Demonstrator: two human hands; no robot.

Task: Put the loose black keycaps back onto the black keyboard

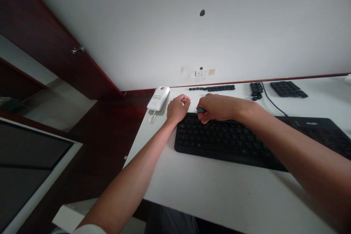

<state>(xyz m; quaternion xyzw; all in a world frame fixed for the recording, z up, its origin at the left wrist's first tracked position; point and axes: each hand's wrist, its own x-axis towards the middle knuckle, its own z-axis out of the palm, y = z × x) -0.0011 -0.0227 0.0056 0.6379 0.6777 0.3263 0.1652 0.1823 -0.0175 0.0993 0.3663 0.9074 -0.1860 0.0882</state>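
A black keyboard (214,137) lies on the white desk, its right part crossed by my right forearm. Over its top row, near the upper left, my right hand (210,108) is closed around a small dark tool with a metal tip (201,110); its exact kind is not clear. My left hand (178,108) rests at the keyboard's top left corner. Its fingers are loosely curled, with a gap showing between them and nothing visible inside. Behind the hands, a row of loose black keycaps (221,88) lies along the desk's back.
A white power bank (159,98) with a short strap sits at the desk's left edge. More keycaps (256,90) and a larger keycap group (287,89) lie at the back right, beside the keyboard's cable (271,100). The wall holds sockets (212,71).
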